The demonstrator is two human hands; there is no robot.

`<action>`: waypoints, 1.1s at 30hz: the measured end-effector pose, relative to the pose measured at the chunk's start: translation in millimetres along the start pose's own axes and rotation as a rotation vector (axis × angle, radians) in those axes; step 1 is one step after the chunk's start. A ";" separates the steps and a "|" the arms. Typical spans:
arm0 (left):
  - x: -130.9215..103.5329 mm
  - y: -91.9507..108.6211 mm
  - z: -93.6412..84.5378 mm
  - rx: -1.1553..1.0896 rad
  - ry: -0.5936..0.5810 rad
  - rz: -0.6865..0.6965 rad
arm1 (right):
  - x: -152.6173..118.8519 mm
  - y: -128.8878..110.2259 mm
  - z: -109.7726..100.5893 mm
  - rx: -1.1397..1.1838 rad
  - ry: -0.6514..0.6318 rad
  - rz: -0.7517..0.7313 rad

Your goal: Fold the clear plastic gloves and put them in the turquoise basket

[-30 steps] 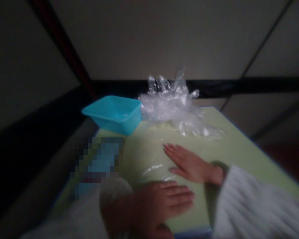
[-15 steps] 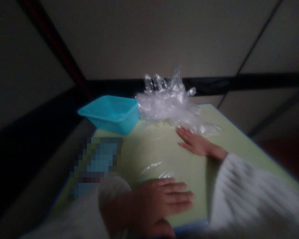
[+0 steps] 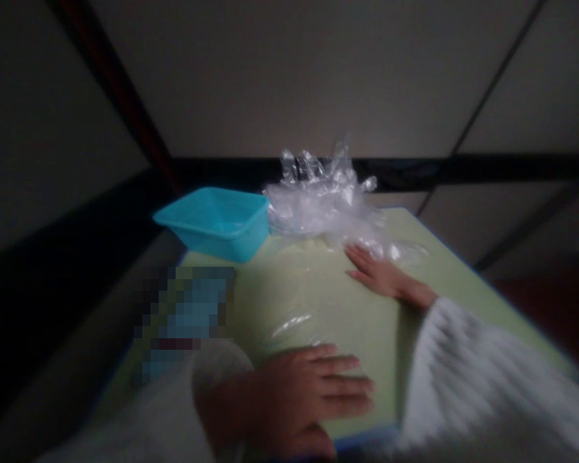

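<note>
A thin sheet of clear plastic, which looks like a disposable glove [image 3: 292, 325], lies flat and shiny on the pale yellow tabletop [image 3: 434, 251]. My left hand [image 3: 303, 392] rests on the near side of it, fingers stretched out to the right. Farther back, my right hand [image 3: 379, 273] lies flat with its fingertips at the edge of a crumpled pile of clear plastic gloves [image 3: 323, 199]. Both hands are open, and neither grips anything. Dim light and blur hide the plastic's exact outline.
A turquoise plastic basket [image 3: 212, 225] stands at the back left corner of the table. In front of it lies a pixelated bluish object [image 3: 193, 312] that I cannot make out. A panelled wall [image 3: 294, 77] rises right behind the table.
The view has shifted very slightly. Both hands keep nearly the same flat poses, and the plastic and the basket stay where they were.
</note>
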State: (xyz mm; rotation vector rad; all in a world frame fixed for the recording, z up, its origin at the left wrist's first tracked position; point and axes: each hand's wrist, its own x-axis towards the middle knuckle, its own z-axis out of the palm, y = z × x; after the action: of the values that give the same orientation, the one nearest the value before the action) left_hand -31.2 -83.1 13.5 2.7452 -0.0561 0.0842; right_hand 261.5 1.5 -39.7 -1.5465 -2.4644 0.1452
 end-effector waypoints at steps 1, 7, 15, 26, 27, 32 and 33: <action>0.0 0.2 0.1 0.002 0.012 0.003 | -0.2 1.4 -0.3 0.000 0.004 0.012; -0.6 0.6 1.7 0.023 0.051 0.027 | -3.4 11.2 -6.9 -0.009 0.048 0.096; -2.9 -1.3 0.0 0.109 0.115 0.038 | -9.2 -10.1 -30.0 -0.065 0.101 -0.022; -4.2 -0.3 3.0 0.142 0.205 0.075 | -26.7 14.8 -57.3 -0.136 0.334 0.447; -4.3 0.3 2.6 0.135 0.221 0.087 | -25.3 18.7 -53.3 -0.114 0.311 0.457; -3.4 2.9 0.9 0.117 0.249 0.088 | -7.4 30.8 -33.9 -0.023 0.297 0.481; -3.0 3.4 1.1 0.113 0.249 0.081 | -2.9 32.6 -31.1 -0.014 0.320 0.483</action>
State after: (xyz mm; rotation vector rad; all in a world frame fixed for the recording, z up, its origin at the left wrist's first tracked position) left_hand -34.3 -86.5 13.6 2.8210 -0.0960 0.4627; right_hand 298.8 12.1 -16.6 -1.9687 -1.8249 -0.0394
